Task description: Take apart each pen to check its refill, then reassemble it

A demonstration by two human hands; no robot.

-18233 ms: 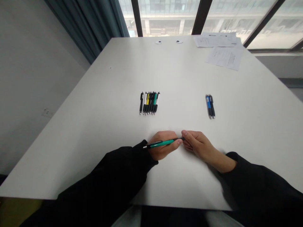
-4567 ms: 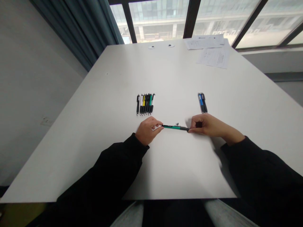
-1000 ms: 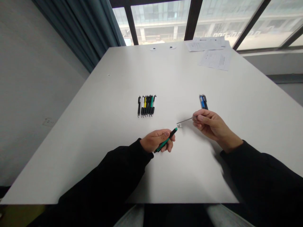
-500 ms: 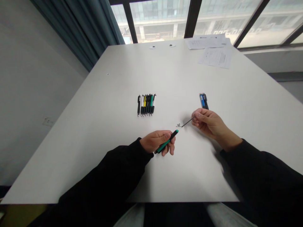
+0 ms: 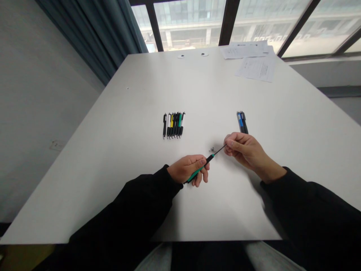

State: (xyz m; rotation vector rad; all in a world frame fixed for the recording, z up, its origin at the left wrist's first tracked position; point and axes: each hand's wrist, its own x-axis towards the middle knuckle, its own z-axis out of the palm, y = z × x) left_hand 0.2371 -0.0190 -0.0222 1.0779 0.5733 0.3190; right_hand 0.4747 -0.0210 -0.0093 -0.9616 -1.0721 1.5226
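Note:
My left hand [image 5: 191, 168] is closed around a green and black pen barrel [image 5: 196, 172], its open front end tilted up to the right. Between the thumb and fingers of my right hand [image 5: 242, 149] is a thin dark ink refill [image 5: 219, 149]. The refill's lower tip meets the mouth of the barrel; how far inside it reaches I cannot tell. Just behind that meeting point, small metallic pen parts [image 5: 212, 149] lie on the white table. Past my right hand rest a few blue and black pens [image 5: 241, 121], partly covered by its fingers.
A row of several pens [image 5: 174, 125], black, white, yellow and green, lies left of centre on the white table [image 5: 135, 128]. Paper sheets [image 5: 255, 66] are at the far right, near the window. Two small white pieces [image 5: 205, 55] sit by the far edge.
My right hand has moved left and slightly nearer to me, bringing the refill's tip to the barrel's open end. My left hand has stayed almost still.

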